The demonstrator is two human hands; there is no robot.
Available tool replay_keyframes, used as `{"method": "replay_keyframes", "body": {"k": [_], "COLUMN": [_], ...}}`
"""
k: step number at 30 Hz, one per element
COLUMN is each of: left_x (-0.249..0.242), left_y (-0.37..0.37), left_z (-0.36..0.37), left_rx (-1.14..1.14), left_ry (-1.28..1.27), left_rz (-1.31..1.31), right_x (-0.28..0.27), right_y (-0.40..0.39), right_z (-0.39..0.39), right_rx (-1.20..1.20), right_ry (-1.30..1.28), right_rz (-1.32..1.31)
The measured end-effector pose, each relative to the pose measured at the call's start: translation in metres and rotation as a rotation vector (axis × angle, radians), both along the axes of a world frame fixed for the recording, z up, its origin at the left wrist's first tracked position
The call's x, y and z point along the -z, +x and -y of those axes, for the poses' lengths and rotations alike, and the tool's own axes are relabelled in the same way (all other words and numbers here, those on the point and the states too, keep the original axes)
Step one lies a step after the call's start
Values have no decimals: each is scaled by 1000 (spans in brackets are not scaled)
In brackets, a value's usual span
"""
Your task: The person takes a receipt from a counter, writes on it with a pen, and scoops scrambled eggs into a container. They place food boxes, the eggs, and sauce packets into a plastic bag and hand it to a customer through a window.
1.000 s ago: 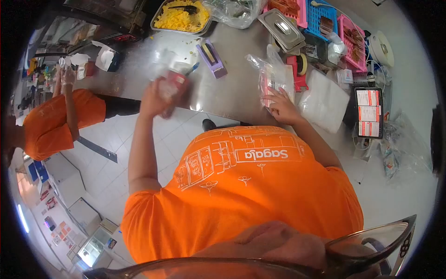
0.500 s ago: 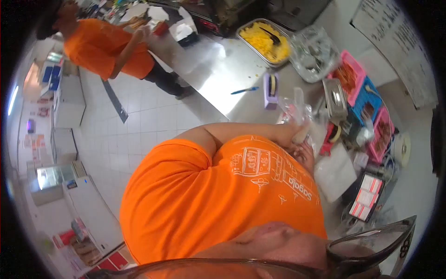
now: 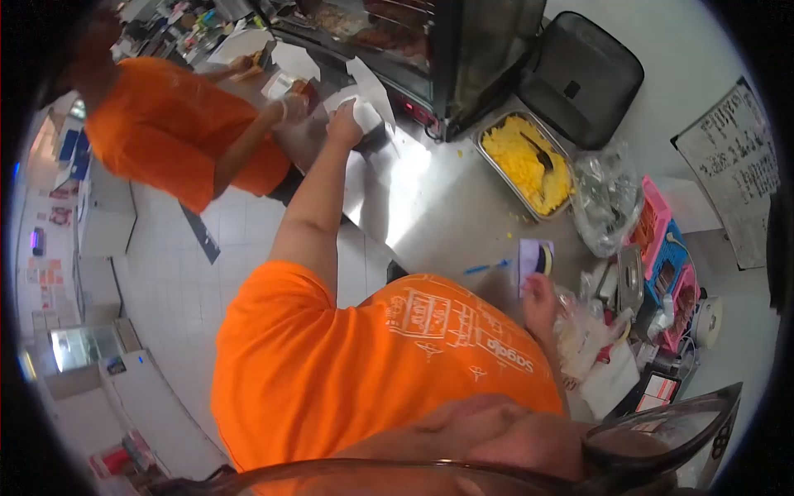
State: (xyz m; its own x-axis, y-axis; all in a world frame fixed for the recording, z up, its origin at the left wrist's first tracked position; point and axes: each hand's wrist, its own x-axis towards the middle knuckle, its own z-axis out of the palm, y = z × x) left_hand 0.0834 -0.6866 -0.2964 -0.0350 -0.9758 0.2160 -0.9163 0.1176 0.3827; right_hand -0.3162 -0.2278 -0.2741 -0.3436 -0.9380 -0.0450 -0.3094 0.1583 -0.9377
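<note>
My left arm stretches far to the upper left. My left hand (image 3: 344, 129) is closed on a white carton (image 3: 370, 91) with raised flaps, at the far end of the steel counter. Close to my body, my right hand (image 3: 539, 304) has its fingers curled at the near end of a purple tape dispenser (image 3: 529, 258). Whatever lies between those fingertips is too small to make out. A blue pen (image 3: 486, 267) lies left of the dispenser. Crumpled clear plastic bags (image 3: 579, 335) are just right of my right hand.
A steel tray (image 3: 490, 155) of yellow food with a dark utensil stands further back, beside a clear plastic bag (image 3: 608, 198). Pink and blue baskets (image 3: 664, 260) line the wall. A co-worker in orange (image 3: 165, 124) stands at left, near a heated display case (image 3: 389, 33).
My hands were together near the plastic bags. My left hand has since reached out to the white carton, and my right has moved to the tape dispenser. The view has shifted.
</note>
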Motion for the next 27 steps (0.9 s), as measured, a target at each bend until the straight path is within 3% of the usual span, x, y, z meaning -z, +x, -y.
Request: {"method": "replay_keyframes", "body": {"k": [3,4,5,6,9,10,11,12,14,15,16,20,22,25,27], "left_x": [-13,-21,-7,-8,-4,-25,-22,-17,-68,-86,-93,-124,-131,-139,-143], "left_y": [16,20,31,36,49,45,46,49,46,42,39,8,-12,-45,-68], "left_z": [41,52,64,68,54,30,21,10,-28,-39,-47,-78,-89,-98,-103], "left_rx": [211,300,394,392,450,341,417,483,604,768,788,904,994,1124,1101], "left_ry": [159,183,14,59,123,330,419,507,1121,1317,1463,1550,1656,1803,1830], "left_rz": [210,277,294,58,-728,-1056,-1324,-1596,-2388,-2466,-2521,-2426,-2398,-2352,-2233], "right_x": [41,69,72,90,60,80,43,65,119,155,187,144,82,62,84], "right_y": [85,111,143,168,256,271,286,296,309,308,300,214,180,131,90], "right_z": [136,180,224,271,381,414,425,444,463,464,456,362,314,250,215], "right_rx": [-273,-376,-438,-557,-371,-370,-259,-240,-121,-50,11,-34,35,150,94], "right_ry": [257,311,373,371,547,610,649,684,627,536,471,430,656,617,556], "right_rz": [391,377,350,236,255,292,326,356,308,237,179,-23,32,13,-46]}}
